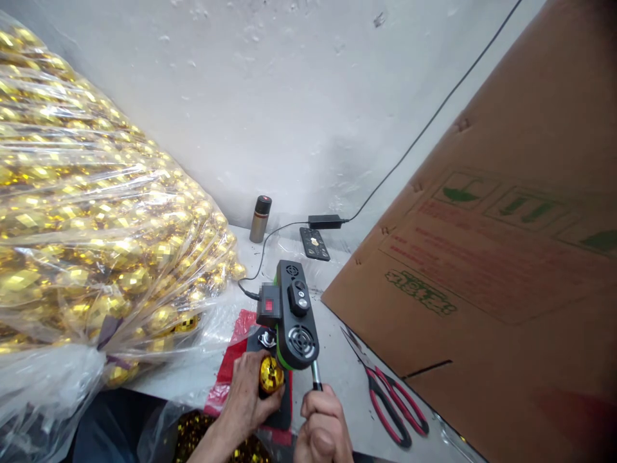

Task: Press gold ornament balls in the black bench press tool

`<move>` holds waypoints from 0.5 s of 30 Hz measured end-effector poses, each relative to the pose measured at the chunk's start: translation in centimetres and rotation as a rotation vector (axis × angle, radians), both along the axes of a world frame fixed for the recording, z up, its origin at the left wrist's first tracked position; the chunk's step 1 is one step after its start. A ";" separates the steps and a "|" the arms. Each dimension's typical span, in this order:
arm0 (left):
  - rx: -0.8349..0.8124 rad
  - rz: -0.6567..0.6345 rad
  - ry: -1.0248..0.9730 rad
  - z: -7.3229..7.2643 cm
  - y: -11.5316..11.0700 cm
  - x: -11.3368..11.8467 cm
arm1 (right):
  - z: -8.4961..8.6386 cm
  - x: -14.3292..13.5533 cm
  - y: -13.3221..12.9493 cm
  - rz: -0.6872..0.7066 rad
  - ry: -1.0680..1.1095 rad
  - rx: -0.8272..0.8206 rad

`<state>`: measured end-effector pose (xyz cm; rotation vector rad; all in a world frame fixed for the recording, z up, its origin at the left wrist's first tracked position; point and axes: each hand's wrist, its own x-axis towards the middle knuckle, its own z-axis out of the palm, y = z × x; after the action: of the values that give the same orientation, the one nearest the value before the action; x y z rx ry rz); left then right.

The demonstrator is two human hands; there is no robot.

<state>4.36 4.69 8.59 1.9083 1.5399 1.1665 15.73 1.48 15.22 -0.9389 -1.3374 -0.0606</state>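
My left hand (pixel 245 392) has its fingers closed around a shiny gold faceted ball (pixel 271 375). The ball sits at the near end of a black and green machine (pixel 295 315) with round vents, knobs and a red switch. My right hand (pixel 324 421) is wrapped round the black grip of a metal lever (pixel 316 375) on the machine's near right side. Under the machine are a dark base (pixel 284 417) and red plastic sheeting (pixel 231 360). Where the ball meets the machine is partly hidden.
A large clear bag of gold balls (pixel 120 225) fills the left. Scissors (pixel 385 392) lie right of my right hand, beside a cardboard box (pixel 482 257). A bottle (pixel 261 220), a phone (pixel 314 244) and a power adapter (pixel 324 222) are near the wall. More gold pieces (pixel 193 434) lie below my left wrist.
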 end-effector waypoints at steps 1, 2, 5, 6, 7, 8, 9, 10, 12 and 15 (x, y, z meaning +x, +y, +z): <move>0.001 -0.002 0.001 0.1 0.0 0.0 | -0.1 -0.2 0.0 -0.019 0.013 0.020; 0.002 -0.004 0.004 0.1 0.0 -0.1 | -0.1 -0.4 0.1 -0.048 0.027 0.047; -0.005 -0.006 0.016 0.0 -0.1 -0.1 | 0.1 -1.1 0.2 -0.077 0.003 0.058; -0.009 -0.005 0.019 -0.1 -0.1 -0.1 | 0.2 -1.3 0.3 -0.080 0.006 0.057; -0.013 -0.006 0.020 -0.1 -0.1 -0.1 | 0.5 -1.4 0.4 -0.080 0.019 0.065; -0.017 -0.011 0.020 -0.2 -0.2 -0.2 | 0.9 -1.4 0.6 -0.078 0.033 0.076; -0.021 -0.022 0.021 -0.2 -0.1 -0.2 | 1.4 -1.4 0.6 -0.075 0.045 0.081; -0.024 -0.035 0.021 -0.2 -0.1 -0.2 | 2.2 -1.3 0.7 -0.068 0.053 0.087; -0.031 -0.044 0.020 -0.1 0.2 -0.2 | 4.2 -1.0 0.7 -0.032 0.061 0.061; -0.032 -0.049 0.015 0.1 0.2 -0.4 | 7.9 -0.8 0.2 0.017 0.103 -0.082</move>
<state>3.91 4.86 8.72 1.9272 1.5021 1.1032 14.89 1.65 23.13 -0.9870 -1.2597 0.0552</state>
